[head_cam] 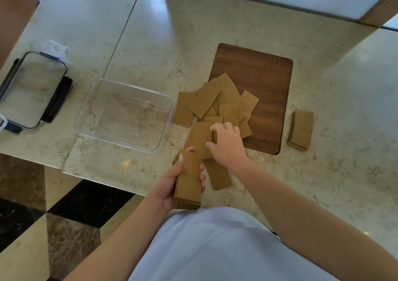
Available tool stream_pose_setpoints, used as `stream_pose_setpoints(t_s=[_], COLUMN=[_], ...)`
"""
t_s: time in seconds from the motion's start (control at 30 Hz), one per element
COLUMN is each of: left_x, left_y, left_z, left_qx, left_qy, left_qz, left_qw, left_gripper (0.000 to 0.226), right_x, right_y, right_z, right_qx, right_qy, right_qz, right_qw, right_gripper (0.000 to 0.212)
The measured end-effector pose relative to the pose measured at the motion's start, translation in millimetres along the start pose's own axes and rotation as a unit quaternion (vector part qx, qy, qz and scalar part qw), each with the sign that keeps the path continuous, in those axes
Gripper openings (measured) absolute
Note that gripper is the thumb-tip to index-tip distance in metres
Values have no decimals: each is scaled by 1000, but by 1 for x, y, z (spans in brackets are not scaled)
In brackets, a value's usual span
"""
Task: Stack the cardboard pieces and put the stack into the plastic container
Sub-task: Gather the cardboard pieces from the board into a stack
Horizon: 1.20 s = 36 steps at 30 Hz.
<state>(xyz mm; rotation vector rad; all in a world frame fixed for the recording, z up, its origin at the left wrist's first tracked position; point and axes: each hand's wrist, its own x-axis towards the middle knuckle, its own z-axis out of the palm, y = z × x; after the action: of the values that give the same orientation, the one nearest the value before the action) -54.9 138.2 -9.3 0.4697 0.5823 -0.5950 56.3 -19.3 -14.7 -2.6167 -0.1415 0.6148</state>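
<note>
Several loose brown cardboard pieces [217, 104] lie in a heap across the marble table and the left part of a dark wooden board [265, 75]. My left hand [170, 183] is shut on a stack of cardboard pieces [188, 181], held near the table's front edge. My right hand [227, 142] rests on the near side of the heap, fingers curled on a loose cardboard piece [199, 138]. The clear plastic container [126, 113] stands empty to the left of the heap. Another loose piece [218, 174] lies under my right wrist.
A small cardboard stack [301, 129] sits on the table right of the board. The container's lid [32, 88], with dark clips, lies at the far left. The table's front edge runs just left of my left hand, with tiled floor below.
</note>
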Motion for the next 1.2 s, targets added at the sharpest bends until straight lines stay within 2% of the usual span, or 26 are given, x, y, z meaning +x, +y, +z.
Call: stream_pose_setpoints(t_s=[0.07,0.13,0.2,0.3,0.33,0.4,0.47,0.53,0.6,0.63,0.7,0.73,0.77,0.87,0.93,1.0,1.03,1.1,1.13,1.2], left_x=[-1,-1,1,3,4,5,6,7,9,10,13,15,16,18,18,19,19,18,17,15], left_y=[1,2,5,10,11,12,12,11,9,8,6,6,6,7,7,6,5,1,0,1], left_z=[-2,-3,-5,-10,-12,-14,-13,-12,-10,-9,-8,-8,-8,-6,-5,-5,-6,-10,-9,-7], left_qx=[-14,-31,-45,-50,-49,-43,-41,-43,-29,-21,-17,-23,-33,-44,-36,-29,-23,-20,-34,-65], left_qy=[3,23,58,103,110,121,126,126,134,141,150,151,147,111,101,96,90,77,61,22], left_qz=[12,18,22,26,25,16,4,-8,-14,-15,-14,-13,-11,-11,2,22,26,29,26,22], left_qw=[1000,999,997,993,992,992,991,991,990,990,988,988,989,993,994,995,995,996,997,997], left_gripper=[62,62,57,49,49,49,47,44,45,47,51,54,57,71,66,47,44,42,44,51], right_x=[8,15,19,23,25,28,24,16,7,2,-12,-22,-33,-63,-79,-83,-82,-72,-63,-46], right_y=[-5,-10,-13,-17,-16,-11,-5,-1,2,3,4,2,-2,-9,-8,-6,-5,-5,-4,0], right_z=[6,11,15,16,14,3,-12,-26,-33,-32,-28,-26,-26,-13,-4,-1,-3,-5,-8,-14], right_qx=[-96,-146,-191,-209,-164,10,154,216,231,210,140,122,117,47,-27,-31,10,145,203,201], right_qy=[3,-15,-11,3,-20,-144,-252,-293,-259,-212,-64,2,27,-38,-81,-129,-152,-171,-148,-91], right_qz=[-42,-68,-82,-69,-49,18,66,106,119,100,17,-37,-90,-234,-262,-249,-230,-173,-142,-113], right_qw=[994,987,978,975,985,989,953,925,930,949,988,992,989,970,961,959,961,959,958,969], right_gripper=[70,82,83,68,63,60,45,29,25,27,25,26,30,42,56,70,69,50,40,33])
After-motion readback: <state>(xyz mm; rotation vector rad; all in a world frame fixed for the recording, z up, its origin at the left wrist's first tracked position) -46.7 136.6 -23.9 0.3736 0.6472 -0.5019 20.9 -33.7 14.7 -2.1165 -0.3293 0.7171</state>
